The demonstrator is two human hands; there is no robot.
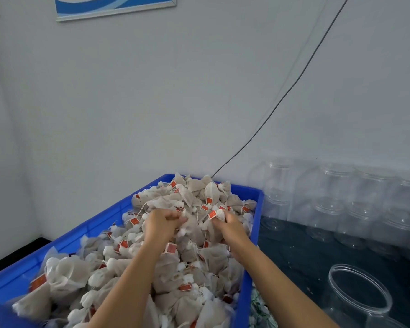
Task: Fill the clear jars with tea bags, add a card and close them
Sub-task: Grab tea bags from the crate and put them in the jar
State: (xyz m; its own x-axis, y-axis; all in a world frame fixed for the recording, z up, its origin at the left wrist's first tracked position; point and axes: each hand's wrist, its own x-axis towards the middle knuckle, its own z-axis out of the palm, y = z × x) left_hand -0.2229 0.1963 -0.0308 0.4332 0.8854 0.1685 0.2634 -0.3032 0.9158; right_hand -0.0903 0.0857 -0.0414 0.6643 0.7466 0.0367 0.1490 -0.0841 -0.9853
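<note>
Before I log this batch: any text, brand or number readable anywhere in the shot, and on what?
None can be read.
Red tags on the tea bags: print too small and blurred.
Blue-and-white framed sign on the wall: cut off, no letters in view.
Blue crate and clear jars: no marking visible.

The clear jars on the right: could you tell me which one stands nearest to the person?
The open jar at the lower right, standing alone just past the right forearm; the other jars are stacked back against the wall.

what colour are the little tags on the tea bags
Red-orange, seen on the tags among the tea bags in the blue crate, in the head view.
</note>
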